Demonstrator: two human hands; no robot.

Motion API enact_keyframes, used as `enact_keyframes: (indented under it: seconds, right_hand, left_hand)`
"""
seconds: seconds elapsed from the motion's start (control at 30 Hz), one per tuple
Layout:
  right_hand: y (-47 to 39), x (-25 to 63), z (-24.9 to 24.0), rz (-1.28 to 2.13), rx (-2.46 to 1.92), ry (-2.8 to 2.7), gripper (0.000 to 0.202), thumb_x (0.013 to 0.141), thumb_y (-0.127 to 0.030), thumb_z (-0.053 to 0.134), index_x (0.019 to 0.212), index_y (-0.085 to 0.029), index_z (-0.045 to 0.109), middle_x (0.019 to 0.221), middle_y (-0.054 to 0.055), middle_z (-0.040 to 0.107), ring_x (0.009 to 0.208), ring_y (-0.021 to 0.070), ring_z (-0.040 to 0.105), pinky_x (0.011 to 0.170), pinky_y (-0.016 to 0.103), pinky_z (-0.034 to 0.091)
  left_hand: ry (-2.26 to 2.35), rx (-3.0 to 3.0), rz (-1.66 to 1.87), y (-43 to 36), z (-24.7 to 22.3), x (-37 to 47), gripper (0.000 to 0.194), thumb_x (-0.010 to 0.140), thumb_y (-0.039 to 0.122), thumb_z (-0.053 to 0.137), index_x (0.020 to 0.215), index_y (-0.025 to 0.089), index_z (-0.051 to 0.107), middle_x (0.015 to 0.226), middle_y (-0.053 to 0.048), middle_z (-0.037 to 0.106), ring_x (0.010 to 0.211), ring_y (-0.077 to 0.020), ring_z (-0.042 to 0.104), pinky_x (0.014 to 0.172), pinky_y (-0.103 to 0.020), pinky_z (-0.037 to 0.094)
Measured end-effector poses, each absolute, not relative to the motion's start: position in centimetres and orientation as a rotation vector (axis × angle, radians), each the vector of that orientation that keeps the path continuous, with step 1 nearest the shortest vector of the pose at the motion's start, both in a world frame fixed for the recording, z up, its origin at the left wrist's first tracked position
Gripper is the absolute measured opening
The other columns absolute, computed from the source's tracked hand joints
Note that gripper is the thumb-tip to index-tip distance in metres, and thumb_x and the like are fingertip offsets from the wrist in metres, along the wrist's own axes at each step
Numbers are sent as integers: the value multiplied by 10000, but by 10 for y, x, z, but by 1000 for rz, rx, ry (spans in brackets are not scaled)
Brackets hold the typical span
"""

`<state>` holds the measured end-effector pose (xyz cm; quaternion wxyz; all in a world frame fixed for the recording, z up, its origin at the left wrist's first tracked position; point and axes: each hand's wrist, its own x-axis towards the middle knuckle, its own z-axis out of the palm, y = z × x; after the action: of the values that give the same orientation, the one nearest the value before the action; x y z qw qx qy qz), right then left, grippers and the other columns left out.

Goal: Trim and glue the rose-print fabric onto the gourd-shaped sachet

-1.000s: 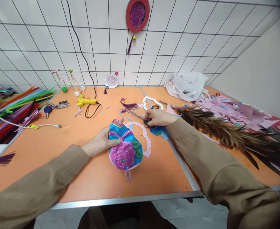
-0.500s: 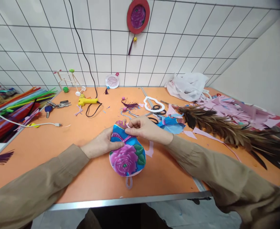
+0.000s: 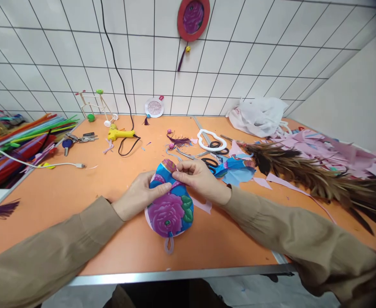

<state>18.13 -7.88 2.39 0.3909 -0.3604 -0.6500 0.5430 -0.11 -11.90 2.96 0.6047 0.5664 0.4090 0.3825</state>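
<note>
Between my hands, over the orange table, is a gourd-shaped piece of floral fabric (image 3: 167,211), blue with a large purple-pink flower and green leaves. A pale backing edge shows along its lower left, and a small pale loop (image 3: 169,245) hangs from its lower end. My left hand (image 3: 138,193) grips its left side, thumb pressed flat on the front and fingers hidden behind. At the upper right edge, the thumb and fingers of my right hand (image 3: 200,179) pinch the fabric. A pink cut-out scrap (image 3: 203,205) lies on the table behind the piece.
Beyond my hands lie black-handled scissors (image 3: 209,164), a white cloud-shaped frame (image 3: 211,141) and blue fabric scraps (image 3: 237,171). Brown feathers (image 3: 297,171) and pink scraps fill the right. A yellow glue gun (image 3: 121,134), keys (image 3: 67,144), a white cable (image 3: 62,164) and pipe cleaners (image 3: 30,137) are left.
The view has shifted slightly. The fabric piece has turned a little, with its top now tilted more to the right. Both hands keep hold of it.
</note>
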Motion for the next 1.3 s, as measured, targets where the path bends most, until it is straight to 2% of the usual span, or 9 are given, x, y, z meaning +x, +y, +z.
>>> enact_keyframes:
  seconds: [0.23, 0.53, 0.67, 0.73, 0.83, 0.97, 1.1, 1.2, 1.3]
  right_hand:
    - [-82, 178, 16, 1345, -930, -1595, 303, 719, -404, 734, 630, -177, 555, 630, -13, 491, 631, 140, 467, 596, 288, 386]
    - [-87, 176, 19, 1455, -898, -1541, 385, 723, -504, 735, 654, -176, 546, 640, -17, 486, 619, 128, 452, 604, 287, 370]
    - [-86, 177, 20, 1331, -936, -1611, 292, 748, -424, 699, 696, -168, 568, 660, -10, 519, 621, 122, 462, 600, 282, 379]
    - [-85, 177, 19, 1228, -945, -1623, 221, 744, -354, 686, 811, -166, 592, 719, 0, 558, 652, 128, 498, 623, 285, 407]
    - [-86, 177, 21, 1035, -924, -1658, 265, 735, -251, 665, 974, -176, 581, 842, 13, 587, 667, 120, 519, 615, 274, 430]
    - [-88, 180, 23, 672, -764, -1851, 107, 770, -124, 605, 856, -188, 599, 951, 49, 596, 782, 144, 559, 624, 270, 442]
    - [-88, 184, 22, 405, -556, -1978, 183, 774, -21, 521, 752, -190, 587, 1005, 66, 597, 908, 170, 589, 738, 318, 480]
    - [-90, 185, 22, 396, -559, -2005, 191, 762, -19, 512, 751, -197, 581, 1000, 66, 606, 891, 172, 592, 740, 329, 481]
    - [-92, 183, 26, 517, -693, -1959, 97, 789, -110, 572, 761, -202, 581, 1010, 73, 621, 845, 175, 572, 679, 311, 460]
  left_hand:
    - [968, 1211, 887, -118, 23, -3, 434, 685, 535, 782, 777, 127, 666, 706, -23, 677, 631, -132, 588, 632, -260, 468]
    - [1061, 1176, 825, -116, 21, -2, 500, 615, 610, 783, 637, 139, 617, 556, 9, 595, 514, -101, 502, 535, -237, 406]
    - [1085, 1221, 784, -116, 22, -4, 474, 648, 591, 763, 637, 140, 617, 562, 1, 597, 517, -111, 505, 539, -249, 414]
    - [1087, 1266, 774, -116, 22, -4, 448, 677, 569, 748, 646, 139, 623, 564, -1, 595, 518, -118, 504, 536, -255, 416]
    - [1072, 1353, 769, -116, 21, -5, 395, 720, 517, 730, 652, 142, 631, 575, 0, 595, 534, -128, 514, 541, -259, 422]
    - [1069, 1444, 759, -115, 21, -5, 345, 758, 467, 697, 651, 147, 625, 571, 13, 574, 538, -123, 495, 545, -253, 410]
    - [1045, 1460, 746, -114, 22, -4, 316, 772, 448, 667, 669, 152, 625, 597, 18, 573, 556, -117, 478, 548, -242, 393]
    - [1028, 1454, 747, -114, 23, -4, 302, 766, 445, 671, 688, 155, 638, 613, 14, 584, 572, -123, 485, 562, -245, 398]
    - [1030, 1443, 750, -115, 22, -4, 336, 765, 469, 677, 653, 156, 623, 611, 4, 585, 578, -131, 495, 572, -255, 406]
